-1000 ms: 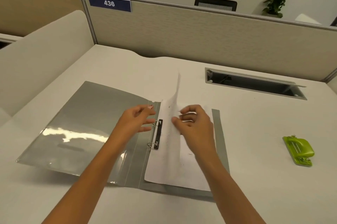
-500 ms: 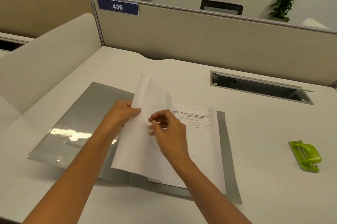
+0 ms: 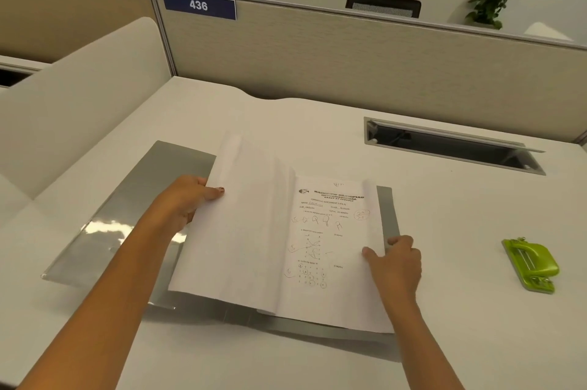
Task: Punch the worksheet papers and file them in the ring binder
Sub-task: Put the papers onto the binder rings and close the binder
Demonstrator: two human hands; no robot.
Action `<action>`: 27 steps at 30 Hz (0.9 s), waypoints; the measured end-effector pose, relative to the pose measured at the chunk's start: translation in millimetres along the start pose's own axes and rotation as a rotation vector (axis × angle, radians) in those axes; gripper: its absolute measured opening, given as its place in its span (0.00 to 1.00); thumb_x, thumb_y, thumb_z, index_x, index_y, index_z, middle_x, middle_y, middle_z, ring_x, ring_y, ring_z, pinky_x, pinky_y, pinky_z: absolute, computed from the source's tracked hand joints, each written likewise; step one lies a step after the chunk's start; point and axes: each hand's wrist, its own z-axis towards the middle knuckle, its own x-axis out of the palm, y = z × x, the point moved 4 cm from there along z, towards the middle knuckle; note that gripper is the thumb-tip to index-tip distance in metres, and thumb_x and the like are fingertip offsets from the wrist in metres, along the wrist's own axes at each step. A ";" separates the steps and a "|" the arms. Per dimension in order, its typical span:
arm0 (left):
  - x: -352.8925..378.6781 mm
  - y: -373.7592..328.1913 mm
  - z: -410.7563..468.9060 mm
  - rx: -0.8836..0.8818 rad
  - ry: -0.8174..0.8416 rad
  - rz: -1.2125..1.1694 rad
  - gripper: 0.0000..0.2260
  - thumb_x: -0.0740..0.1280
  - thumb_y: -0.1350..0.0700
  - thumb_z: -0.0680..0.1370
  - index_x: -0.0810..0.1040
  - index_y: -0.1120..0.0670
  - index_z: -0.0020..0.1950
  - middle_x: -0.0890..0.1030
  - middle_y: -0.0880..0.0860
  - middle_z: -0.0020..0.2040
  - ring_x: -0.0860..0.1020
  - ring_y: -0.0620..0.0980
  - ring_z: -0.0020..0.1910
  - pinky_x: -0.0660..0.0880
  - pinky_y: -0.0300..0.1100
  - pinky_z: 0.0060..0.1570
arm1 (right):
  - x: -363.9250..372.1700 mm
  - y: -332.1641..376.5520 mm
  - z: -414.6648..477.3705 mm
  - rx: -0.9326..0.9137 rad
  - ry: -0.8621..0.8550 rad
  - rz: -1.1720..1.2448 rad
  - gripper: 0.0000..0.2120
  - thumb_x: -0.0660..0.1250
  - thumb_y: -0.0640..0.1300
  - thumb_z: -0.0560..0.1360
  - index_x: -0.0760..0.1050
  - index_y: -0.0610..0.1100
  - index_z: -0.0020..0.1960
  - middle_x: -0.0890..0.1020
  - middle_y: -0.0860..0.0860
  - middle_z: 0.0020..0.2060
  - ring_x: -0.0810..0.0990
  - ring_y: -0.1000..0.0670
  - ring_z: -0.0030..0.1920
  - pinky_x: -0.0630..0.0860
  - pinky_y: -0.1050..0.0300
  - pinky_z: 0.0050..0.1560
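Observation:
A grey ring binder point(image 3: 127, 218) lies open on the white desk. White worksheet papers lie across it and hide the rings. One blank sheet point(image 3: 241, 224) is turned over to the left, and my left hand point(image 3: 187, 199) grips its left edge, thumb on top. A printed worksheet point(image 3: 330, 240) with pen marks lies face up on the right half. My right hand point(image 3: 394, 262) pinches the right edge of that stack, beside the binder's back cover point(image 3: 389, 215).
A green hole punch point(image 3: 530, 265) sits on the desk point(image 3: 460, 310) to the right of the binder. A recessed cable tray point(image 3: 451, 145) opens at the back right. Partition walls point(image 3: 317, 52) close off the back and left of the desk.
The sheet that stood upright over the rings has swung left and now lies over the left side. My right hand has moved from the rings to the papers' right edge.

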 end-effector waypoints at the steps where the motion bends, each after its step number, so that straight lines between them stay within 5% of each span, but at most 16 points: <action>1: 0.1 0.8 0.7 -0.001 -0.001 -0.004 0.13 0.67 0.64 0.76 0.76 0.68 0.59 0.80 0.65 0.54 0.80 0.58 0.41 0.77 0.50 0.49 | -1.2 -2.8 2.0 0.024 0.024 0.021 0.22 0.74 0.43 0.71 0.69 0.37 0.59 0.77 0.38 0.56 0.76 0.37 0.55 0.71 0.50 0.54; 7: 0.7 3.5 3.2 -0.003 0.006 -0.024 0.14 0.68 0.64 0.76 0.75 0.68 0.60 0.80 0.65 0.55 0.80 0.58 0.41 0.77 0.48 0.47 | -12.0 -5.0 9.1 0.059 0.013 0.108 0.07 0.75 0.42 0.70 0.79 0.41 0.43 0.84 0.43 0.46 0.75 0.46 0.40 0.70 0.57 0.43; 16: -1.2 5.6 5.0 0.005 0.000 -0.021 0.13 0.68 0.63 0.76 0.76 0.68 0.58 0.81 0.64 0.53 0.80 0.57 0.40 0.77 0.46 0.44 | -19.5 2.4 4.7 0.028 -0.013 -0.019 0.09 0.72 0.46 0.73 0.78 0.42 0.49 0.82 0.46 0.46 0.73 0.45 0.42 0.70 0.55 0.43; 21: -0.7 7.9 6.8 0.040 0.008 -0.013 0.10 0.68 0.63 0.76 0.79 0.64 0.56 0.83 0.59 0.47 0.82 0.54 0.39 0.78 0.43 0.40 | -30.3 23.2 -11.6 -0.195 -0.166 -0.099 0.07 0.70 0.47 0.74 0.76 0.44 0.45 0.80 0.48 0.46 0.76 0.46 0.44 0.69 0.58 0.40; 27: 1.7 5.2 5.0 0.102 0.042 0.006 0.07 0.67 0.62 0.77 0.81 0.60 0.52 0.85 0.56 0.45 0.84 0.53 0.41 0.78 0.44 0.41 | -30.2 78.7 -38.5 -0.316 0.102 0.315 0.07 0.71 0.47 0.72 0.74 0.49 0.38 0.80 0.58 0.35 0.80 0.56 0.37 0.78 0.61 0.36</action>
